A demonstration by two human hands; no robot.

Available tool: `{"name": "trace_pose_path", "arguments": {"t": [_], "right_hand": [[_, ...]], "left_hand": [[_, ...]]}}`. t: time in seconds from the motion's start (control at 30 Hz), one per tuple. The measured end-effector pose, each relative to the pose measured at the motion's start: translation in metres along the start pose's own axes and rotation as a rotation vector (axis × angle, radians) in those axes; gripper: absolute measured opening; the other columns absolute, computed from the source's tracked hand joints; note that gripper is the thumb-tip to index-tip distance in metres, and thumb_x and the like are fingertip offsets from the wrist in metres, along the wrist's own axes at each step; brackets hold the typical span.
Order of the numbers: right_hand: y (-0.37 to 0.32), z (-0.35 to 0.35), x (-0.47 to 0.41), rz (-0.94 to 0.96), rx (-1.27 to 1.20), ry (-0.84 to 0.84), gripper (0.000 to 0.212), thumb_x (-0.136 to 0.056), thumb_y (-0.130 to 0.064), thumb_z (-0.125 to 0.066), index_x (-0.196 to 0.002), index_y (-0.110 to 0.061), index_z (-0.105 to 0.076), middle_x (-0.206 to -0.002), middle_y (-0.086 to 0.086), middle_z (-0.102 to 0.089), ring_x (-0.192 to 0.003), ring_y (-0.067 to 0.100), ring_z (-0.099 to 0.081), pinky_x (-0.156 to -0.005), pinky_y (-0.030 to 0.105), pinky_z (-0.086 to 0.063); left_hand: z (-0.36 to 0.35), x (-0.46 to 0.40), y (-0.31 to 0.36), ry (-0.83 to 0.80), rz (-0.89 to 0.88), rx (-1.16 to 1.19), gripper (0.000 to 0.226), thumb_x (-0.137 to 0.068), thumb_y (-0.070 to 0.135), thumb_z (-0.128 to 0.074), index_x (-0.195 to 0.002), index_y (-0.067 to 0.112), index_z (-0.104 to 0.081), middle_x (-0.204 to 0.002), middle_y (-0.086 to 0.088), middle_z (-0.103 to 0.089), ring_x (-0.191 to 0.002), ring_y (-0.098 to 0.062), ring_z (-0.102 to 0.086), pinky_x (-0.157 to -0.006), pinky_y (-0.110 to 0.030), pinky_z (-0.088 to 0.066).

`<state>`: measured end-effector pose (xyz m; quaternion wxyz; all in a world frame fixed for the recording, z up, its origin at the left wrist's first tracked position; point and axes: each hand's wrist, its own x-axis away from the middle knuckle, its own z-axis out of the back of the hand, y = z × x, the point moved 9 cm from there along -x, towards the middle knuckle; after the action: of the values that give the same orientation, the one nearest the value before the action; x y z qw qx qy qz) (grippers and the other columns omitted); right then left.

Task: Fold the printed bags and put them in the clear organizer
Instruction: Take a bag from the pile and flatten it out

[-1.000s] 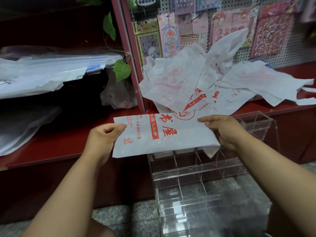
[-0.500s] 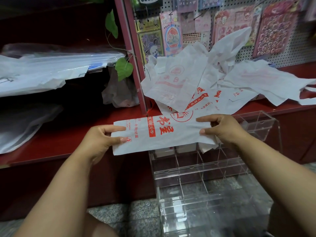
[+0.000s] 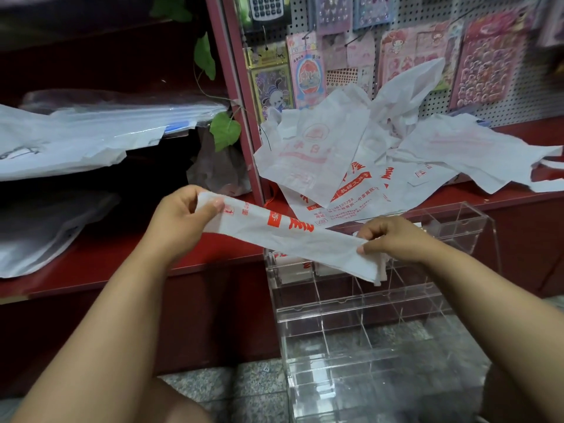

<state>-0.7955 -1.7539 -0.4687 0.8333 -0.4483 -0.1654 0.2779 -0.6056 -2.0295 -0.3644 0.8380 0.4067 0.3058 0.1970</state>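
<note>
A white printed bag with red lettering point(image 3: 293, 239) is folded into a long narrow strip, stretched between both hands above the red shelf edge. My left hand point(image 3: 180, 221) pinches its left end between thumb and fingers. My right hand point(image 3: 396, 239) pinches its right end, just above the clear organizer point(image 3: 381, 315), which stands on the floor with several compartments. Folded bags point(image 3: 293, 264) show in its top left compartments. A loose pile of unfolded printed bags point(image 3: 351, 154) lies on the red shelf behind.
The red shelf point(image 3: 106, 264) runs across the view, with clear plastic sheets point(image 3: 76, 138) stacked at left. A pegboard point(image 3: 503, 96) hung with sticker packs rises behind the pile. A red post point(image 3: 232, 87) with green leaves divides the shelving. Grey speckled floor lies below.
The bag went from a wide flat rectangle to a narrow strip. Both hands closed in on its ends, and the right end dropped lower toward the organizer.
</note>
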Motion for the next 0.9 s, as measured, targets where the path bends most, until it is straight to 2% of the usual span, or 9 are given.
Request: {"name": "trace_pose_path", "arguments": {"t": [0.1, 0.23, 0.33, 0.4, 0.47, 0.6, 0.67, 0.73, 0.9], "right_hand": [[-0.005, -0.012, 0.008, 0.028, -0.111, -0.127, 0.018, -0.068, -0.004, -0.076, -0.071, -0.015, -0.062, -0.071, 0.000, -0.061, -0.074, 0.021, -0.056, -0.066, 0.030, -0.042], [-0.021, -0.034, 0.016, 0.068, -0.288, -0.243, 0.044, -0.059, -0.029, -0.081, -0.099, -0.018, -0.064, -0.074, -0.005, -0.064, -0.079, 0.014, -0.059, -0.077, 0.031, -0.044], [-0.039, -0.041, 0.021, 0.164, -0.351, -0.217, 0.019, -0.078, -0.016, -0.077, -0.095, -0.017, -0.069, -0.088, 0.001, -0.071, -0.086, 0.010, -0.064, -0.087, 0.027, -0.049], [-0.047, -0.039, 0.024, 0.199, -0.378, -0.169, 0.008, -0.081, -0.003, -0.072, -0.083, -0.011, -0.070, -0.093, 0.009, -0.072, -0.085, 0.011, -0.065, -0.084, 0.025, -0.052], [-0.051, -0.035, 0.027, 0.208, -0.433, -0.127, 0.010, -0.081, 0.000, -0.070, -0.076, -0.008, -0.068, -0.086, 0.010, -0.071, -0.078, 0.010, -0.064, -0.074, 0.022, -0.053], [-0.054, -0.025, 0.030, 0.200, -0.525, -0.054, 0.009, -0.083, 0.000, -0.067, -0.076, -0.006, -0.066, -0.077, 0.003, -0.069, -0.067, 0.006, -0.063, -0.060, 0.015, -0.048], [-0.054, -0.023, 0.030, 0.194, -0.530, -0.024, 0.010, -0.084, -0.002, -0.068, -0.076, -0.007, -0.067, -0.079, 0.002, -0.071, -0.071, 0.008, -0.065, -0.065, 0.018, -0.051], [-0.053, -0.024, 0.029, 0.181, -0.525, -0.007, 0.008, -0.084, -0.003, -0.068, -0.076, -0.005, -0.066, -0.079, 0.005, -0.069, -0.072, 0.011, -0.063, -0.066, 0.019, -0.051], [-0.056, -0.025, 0.031, 0.171, -0.535, 0.015, 0.009, -0.085, -0.005, -0.067, -0.077, -0.002, -0.064, -0.081, 0.008, -0.066, -0.073, 0.013, -0.060, -0.066, 0.018, -0.051]], "left_hand": [[-0.006, -0.003, 0.032, -0.025, -0.058, 0.023, 0.008, -0.092, 0.021, -0.066, -0.085, 0.016, -0.069, -0.080, -0.003, -0.074, -0.071, -0.015, -0.067, -0.071, -0.039, -0.054], [-0.032, -0.004, 0.079, -0.188, -0.118, 0.004, 0.006, -0.089, 0.019, -0.069, -0.089, 0.013, -0.069, -0.083, -0.005, -0.075, -0.075, -0.019, -0.070, -0.075, -0.041, -0.058], [-0.053, -0.002, 0.108, -0.297, -0.188, -0.070, 0.012, -0.085, 0.017, -0.073, -0.091, 0.008, -0.069, -0.084, -0.005, -0.075, -0.080, -0.026, -0.071, -0.077, -0.043, -0.057], [-0.057, -0.004, 0.120, -0.302, -0.217, -0.027, 0.016, -0.081, 0.015, -0.076, -0.093, 0.007, -0.068, -0.084, -0.006, -0.075, -0.074, -0.023, -0.070, -0.065, -0.039, -0.056], [-0.055, -0.009, 0.120, -0.224, -0.147, 0.235, 0.024, -0.079, 0.010, -0.077, -0.101, 0.011, -0.065, -0.089, -0.007, -0.073, -0.075, -0.020, -0.071, -0.057, -0.031, -0.055], [-0.086, 0.000, 0.088, -0.249, 0.185, 0.886, 0.050, -0.077, 0.032, -0.076, -0.118, 0.009, -0.058, -0.112, -0.013, -0.071, -0.094, -0.025, -0.069, -0.083, -0.042, -0.056], [-0.113, 0.018, 0.074, -0.336, 0.288, 0.833, 0.048, -0.077, 0.037, -0.071, -0.115, 0.008, -0.065, -0.108, -0.012, -0.073, -0.093, -0.025, -0.071, -0.078, -0.039, -0.059], [-0.123, 0.021, 0.068, -0.282, 0.267, 0.710, 0.026, -0.087, 0.021, -0.068, -0.108, 0.005, -0.068, -0.106, -0.014, -0.073, -0.089, -0.026, -0.073, -0.071, -0.035, -0.060], [-0.117, 0.006, 0.083, -0.186, 0.130, 0.620, 0.015, -0.098, 0.011, -0.055, -0.104, 0.008, -0.069, -0.105, -0.011, -0.074, -0.095, -0.027, -0.072, -0.080, -0.039, -0.059]]}}
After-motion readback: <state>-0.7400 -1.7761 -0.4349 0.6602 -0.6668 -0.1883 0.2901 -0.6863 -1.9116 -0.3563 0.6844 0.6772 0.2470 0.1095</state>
